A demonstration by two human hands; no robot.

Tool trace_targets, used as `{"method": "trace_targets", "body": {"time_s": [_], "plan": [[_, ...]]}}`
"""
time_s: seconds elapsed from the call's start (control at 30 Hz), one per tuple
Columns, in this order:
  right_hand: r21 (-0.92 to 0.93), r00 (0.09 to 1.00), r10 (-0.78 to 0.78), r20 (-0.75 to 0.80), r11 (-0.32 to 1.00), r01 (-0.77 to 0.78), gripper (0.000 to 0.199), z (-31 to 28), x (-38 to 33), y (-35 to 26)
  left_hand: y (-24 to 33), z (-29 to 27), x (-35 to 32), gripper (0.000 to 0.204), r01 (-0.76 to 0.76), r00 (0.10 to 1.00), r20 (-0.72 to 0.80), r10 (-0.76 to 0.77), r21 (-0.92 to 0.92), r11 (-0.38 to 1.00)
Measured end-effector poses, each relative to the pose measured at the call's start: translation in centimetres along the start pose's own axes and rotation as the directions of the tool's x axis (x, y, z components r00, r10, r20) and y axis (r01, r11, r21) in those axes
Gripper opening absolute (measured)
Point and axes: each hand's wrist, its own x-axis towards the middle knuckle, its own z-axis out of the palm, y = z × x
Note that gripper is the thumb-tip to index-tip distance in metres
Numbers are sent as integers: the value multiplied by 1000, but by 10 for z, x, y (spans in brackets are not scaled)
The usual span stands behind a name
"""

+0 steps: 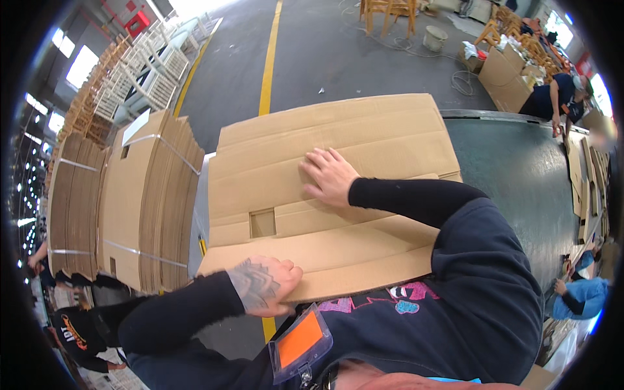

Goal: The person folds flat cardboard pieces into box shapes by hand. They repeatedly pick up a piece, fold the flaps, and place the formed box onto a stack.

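At one flattened carton [286,185], two hands [330,180] [272,284]

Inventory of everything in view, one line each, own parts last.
flattened cardboard: layers unclear, brown, front centre
strapped cardboard stacks: 2, brown, left
paper sheet: 1, white, on the nearer stack
slatted furniture: several, white, upper left
wooden chairs: several, orange-brown, top right of centre and upper right
bucket: 1, off-white, upper right floor
floor lines: 2, yellow, centre and upper left
table: 1, green top, right
loose cardboard: several, brown, far right
co-workers: at least 3, dark or light-blue clothes, both sides
badge: 1, orange, on chest
left hand: 1, tattooed, at cardboard's near edge
right hand: 1, bare, on cardboard
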Motion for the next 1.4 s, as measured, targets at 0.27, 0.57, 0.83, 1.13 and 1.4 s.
{"method": "trace_targets", "body": {"time_s": [0.27, 0.57, 0.83, 1.13, 1.4], "plan": [[-6, 996, -66, -63, 998, 66, 64, -1, -30, -4, -202, -58, 165, 42, 184, 554, -830, -66, 45, 982], [-19, 978, -43, -205, 999, 40, 63, 0, -42, 6, -205, -87, 249, 66, 339, 587, -769, -254, -52, 939], [-38, 964, 41, -263, 998, -53, 64, 4, -40, -1, -232, -120, 234, 51, 115, 879, -397, -265, -363, 925], [170, 940, -25, -340, 982, 87, 41, 14, -41, 26, -214, -117, 244, 62, 189, 794, -555, -248, -161, 969], [207, 938, -17, -346, 974, 94, 49, 16, -43, 19, -138, -48, 209, 34, 459, 541, -835, -97, 196, 866]]}}
